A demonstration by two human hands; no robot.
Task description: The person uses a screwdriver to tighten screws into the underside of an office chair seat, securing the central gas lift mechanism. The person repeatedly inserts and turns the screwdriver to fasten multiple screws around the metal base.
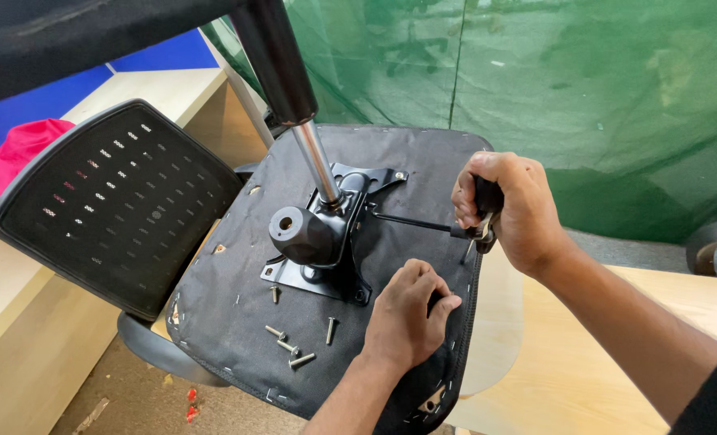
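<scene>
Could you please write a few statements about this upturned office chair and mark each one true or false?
1. The right hand grips the black handle of the lever at the seat's edge. True.
2. The left hand rests on the wooden table. False: it presses on the black fabric underside of the seat.
3. Loose bolts lie on the seat underside. True.
4. The metal mechanism plate has been lifted off the seat. False: it sits on the seat, with the gas cylinder rising from it.
5. The perforated backrest is red. False: it is black.
</scene>
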